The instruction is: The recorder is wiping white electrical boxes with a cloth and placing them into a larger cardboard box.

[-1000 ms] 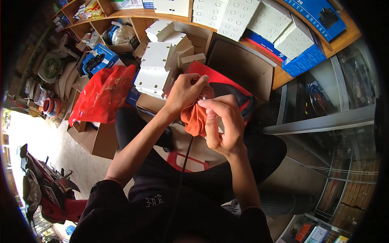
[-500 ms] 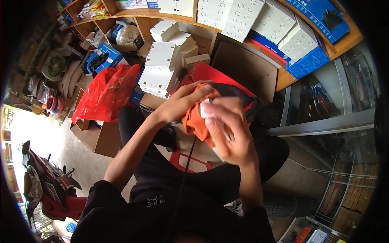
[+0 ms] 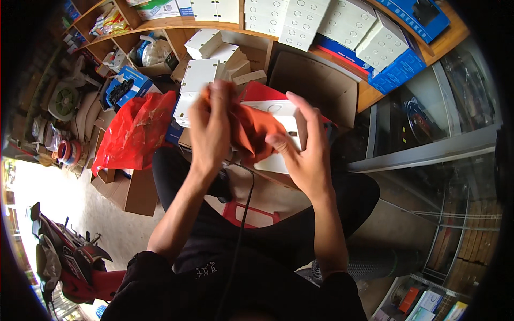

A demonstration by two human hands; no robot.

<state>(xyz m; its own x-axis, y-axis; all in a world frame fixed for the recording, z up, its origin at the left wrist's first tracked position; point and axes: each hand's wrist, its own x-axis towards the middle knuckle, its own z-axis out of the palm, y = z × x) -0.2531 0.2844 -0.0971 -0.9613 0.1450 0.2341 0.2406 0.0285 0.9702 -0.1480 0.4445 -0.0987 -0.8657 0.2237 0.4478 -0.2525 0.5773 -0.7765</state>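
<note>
My left hand [image 3: 210, 131] is closed on a crumpled orange cloth [image 3: 251, 134], a little blurred at the fingertips. My right hand [image 3: 309, 150] grips a white plastic box [image 3: 284, 108] with a round marking and a dark slot, fingers round its far right corner and thumb at the edge of the cloth. The cloth lies over the box's left part, hiding it. Behind them a red object [image 3: 257, 91], partly covered, sits in front of an open cardboard box [image 3: 316, 72].
Stacked white boxes [image 3: 201, 72] and a red plastic bag [image 3: 131, 136] on cardboard boxes are ahead and left. A wooden shelf [image 3: 447, 40] holds more boxes. A glass cabinet [image 3: 412, 150] stands right, a motorbike [image 3: 80, 275] at lower left, a red stool [image 3: 230, 214] below.
My left hand has moved left and up with the cloth, spreading it sideways. My right hand has shifted to the box's side, and much more of the white box now shows.
</note>
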